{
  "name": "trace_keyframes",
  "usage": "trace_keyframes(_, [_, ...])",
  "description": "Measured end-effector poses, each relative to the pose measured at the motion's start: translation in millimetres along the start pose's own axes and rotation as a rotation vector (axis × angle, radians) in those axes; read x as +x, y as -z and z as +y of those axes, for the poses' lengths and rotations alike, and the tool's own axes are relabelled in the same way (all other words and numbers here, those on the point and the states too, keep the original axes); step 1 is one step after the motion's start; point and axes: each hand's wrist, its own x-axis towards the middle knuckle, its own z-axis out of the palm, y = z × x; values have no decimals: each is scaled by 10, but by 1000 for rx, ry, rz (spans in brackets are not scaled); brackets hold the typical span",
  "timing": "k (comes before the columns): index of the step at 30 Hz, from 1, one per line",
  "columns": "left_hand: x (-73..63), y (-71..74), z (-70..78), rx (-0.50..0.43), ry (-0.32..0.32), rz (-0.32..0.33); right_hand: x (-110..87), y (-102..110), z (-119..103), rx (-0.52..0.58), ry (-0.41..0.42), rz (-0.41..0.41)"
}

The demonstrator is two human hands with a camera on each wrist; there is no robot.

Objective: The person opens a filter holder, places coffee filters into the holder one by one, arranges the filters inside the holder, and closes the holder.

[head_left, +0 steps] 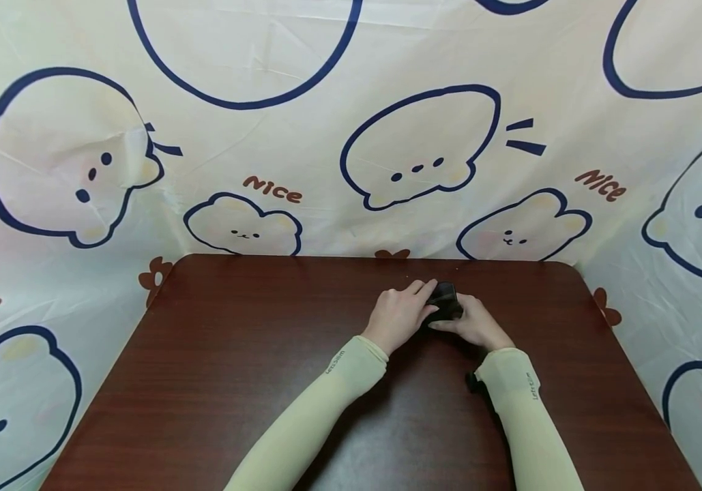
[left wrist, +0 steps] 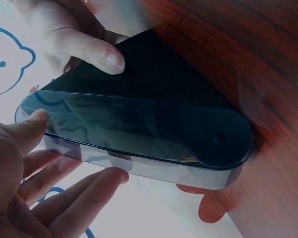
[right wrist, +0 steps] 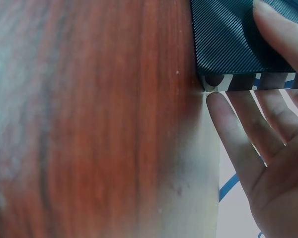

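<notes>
A dark box (head_left: 445,294) stands near the far edge of the table, between the two hands. In the left wrist view it has a black face (left wrist: 164,74) that narrows to one side and a smoky clear, rounded cover (left wrist: 139,126) along its end. My left hand (head_left: 395,319) holds that clear end, thumb on its upper surface and fingers along its side. My right hand (head_left: 478,323) grips the opposite side. Its thumb (right wrist: 283,27) lies on the finely ribbed black face, while its fingers are behind the box. One edge of the box is right at the tabletop.
The brown wooden table (head_left: 252,327) has rounded far corners. A pale cloth (head_left: 320,157) with cartoon prints hangs behind it and along both sides. A small black object (head_left: 473,382) shows beside the right sleeve (head_left: 513,382).
</notes>
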Motion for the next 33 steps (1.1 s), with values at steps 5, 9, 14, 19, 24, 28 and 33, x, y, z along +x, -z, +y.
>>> trace_keyframes(5, [-10, 4, -8, -29, 7, -25, -10, -6, 0, -8, -9, -4])
trace_keyframes(9, [-31, 19, -47, -85, 19, -52, -13, -20, -4, -5, -3, -17])
trace_keyframes(14, [-75, 22, -122, -168, 18, -60, -4, -13, -12, 11, 7, -19])
trace_keyframes(19, [-118, -4, -179, -228, 8, -35, -3, 6, -18, 11, -5, -22])
trace_keyframes(24, [-163, -41, -220, -261, 7, -40, -3, 6, -26, 8, -2, -21])
trace_keyframes(28, [-201, -70, -256, -282, 3, -55, -9, 5, -26, 18, -18, -24])
trace_keyframes(33, [-243, -109, -316, -313, 10, -70, -7, -7, -12, 17, -21, -25])
